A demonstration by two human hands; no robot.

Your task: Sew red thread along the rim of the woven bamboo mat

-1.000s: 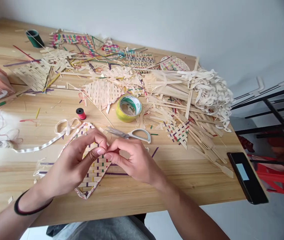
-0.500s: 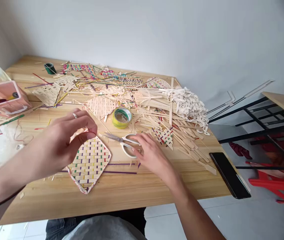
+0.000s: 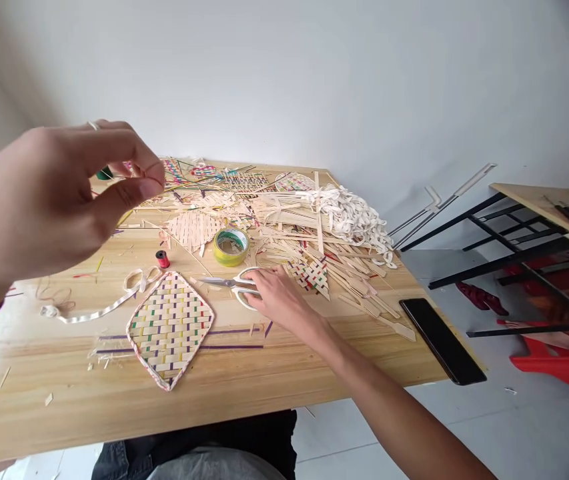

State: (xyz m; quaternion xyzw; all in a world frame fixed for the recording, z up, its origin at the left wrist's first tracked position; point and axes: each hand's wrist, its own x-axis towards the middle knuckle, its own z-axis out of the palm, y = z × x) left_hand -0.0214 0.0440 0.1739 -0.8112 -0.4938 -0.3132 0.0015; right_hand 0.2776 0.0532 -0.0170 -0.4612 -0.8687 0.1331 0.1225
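My left hand [image 3: 71, 190] is raised high at the left, thumb and forefinger pinched together; whatever is between the fingertips is too fine to make out. Low over the table, my right hand [image 3: 284, 297] has its fingers on the white handles of a pair of scissors [image 3: 220, 282], whose blades point left. Just left of the blades lies a diamond-shaped woven piece [image 3: 170, 330] with coloured strips and a bound rim. A small red thread spool [image 3: 163, 259] stands behind its top corner. White ribbon [image 3: 97, 313] curls away from its left side.
A roll of yellow tape [image 3: 231, 247] sits behind the scissors. Wooden sticks [image 3: 359, 283], a white ribbon heap [image 3: 351, 213] and several woven pieces cover the back. A black phone [image 3: 441, 340] lies by the right edge. Purple strips [image 3: 231, 347] lie beside the woven diamond.
My left hand has risen up and to the left, uncovering the red spool and white ribbon. My right hand stays at the scissors. The view has shifted somewhat.
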